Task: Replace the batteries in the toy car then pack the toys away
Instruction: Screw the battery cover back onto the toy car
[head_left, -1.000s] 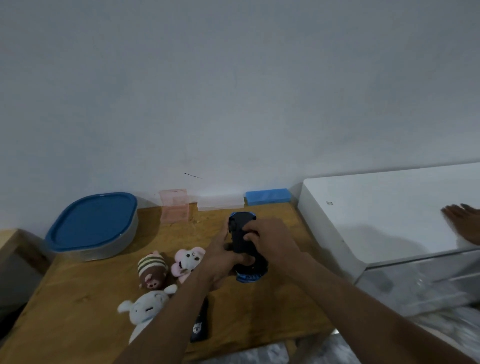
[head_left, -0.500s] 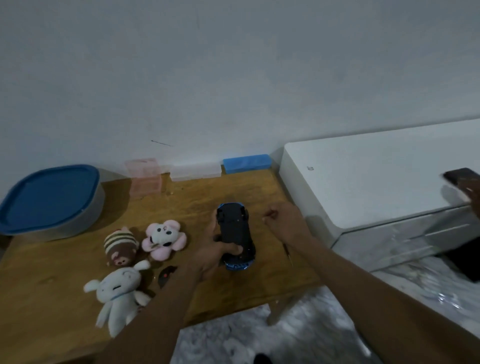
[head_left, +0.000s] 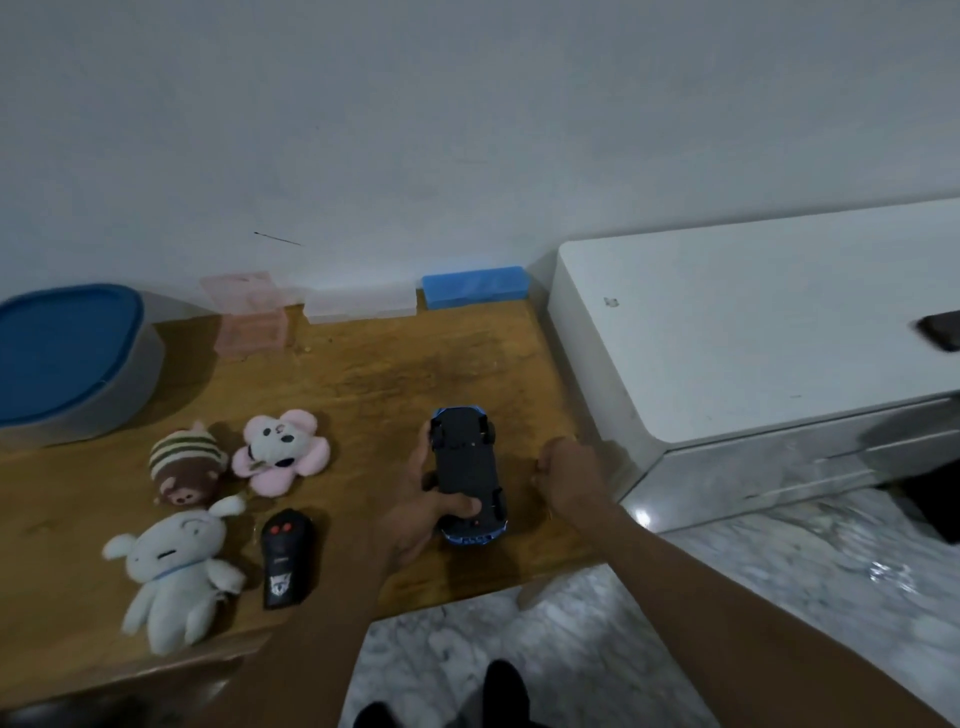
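The toy car (head_left: 467, 467) lies upside down, black underside up and blue body showing at both ends. My left hand (head_left: 415, 509) grips it from the left, thumb across the rear of the underside, just above the wooden table (head_left: 363, 374). My right hand (head_left: 569, 478) is a closed fist to the right of the car, apart from it, near the table's right edge; it seems to hold a thin tool that barely shows. A black remote control (head_left: 285, 556) lies left of my left forearm.
Three plush toys lie at the left: striped brown (head_left: 184, 467), pink flower (head_left: 283, 452), white (head_left: 174, 571). A blue-lidded tub (head_left: 67, 358) stands far left. Pink (head_left: 249, 322), clear (head_left: 358, 306) and blue (head_left: 475, 288) boxes line the wall. A white cabinet (head_left: 727, 338) bearing a dark phone (head_left: 943, 332) adjoins.
My right hand has come off the car and moved right as a fist. The view has tilted down. Another person's hand on the white cabinet has gone, leaving a dark phone.
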